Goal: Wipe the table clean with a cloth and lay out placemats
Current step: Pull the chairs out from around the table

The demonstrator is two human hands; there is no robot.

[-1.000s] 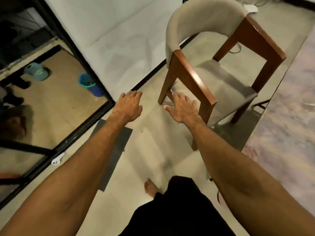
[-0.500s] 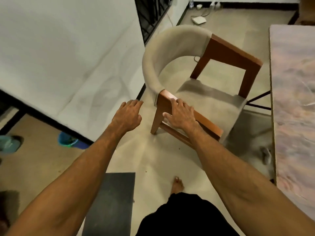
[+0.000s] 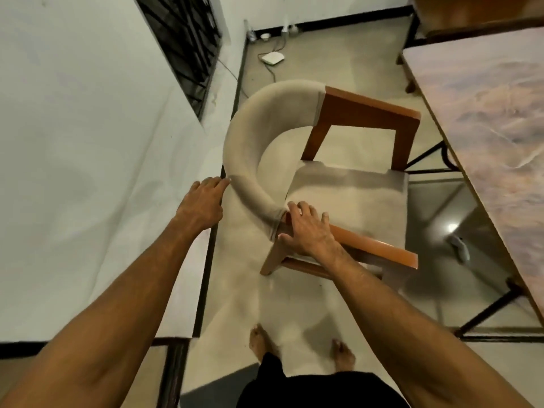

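Table (image 3: 485, 113): well to the right of my right hand (image 3: 309, 231), long edge running away from me; that nearer hand lies spread on the armchair's (image 3: 350, 192) wooden armrest (image 3: 376, 247), left hand (image 3: 203, 201) straight-fingered, touching its padded backrest (image 3: 244, 136).

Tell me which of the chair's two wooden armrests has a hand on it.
The near armrest, closest to the person: the right hand rests on its end. The far armrest is untouched.

Chair (image 3: 350, 195) between wall (image 3: 88, 142) and table (image 3: 494, 119)
Wall lies left, table right; a small box (image 3: 273, 58) sits on the floor (image 3: 338, 54) behind the chair.
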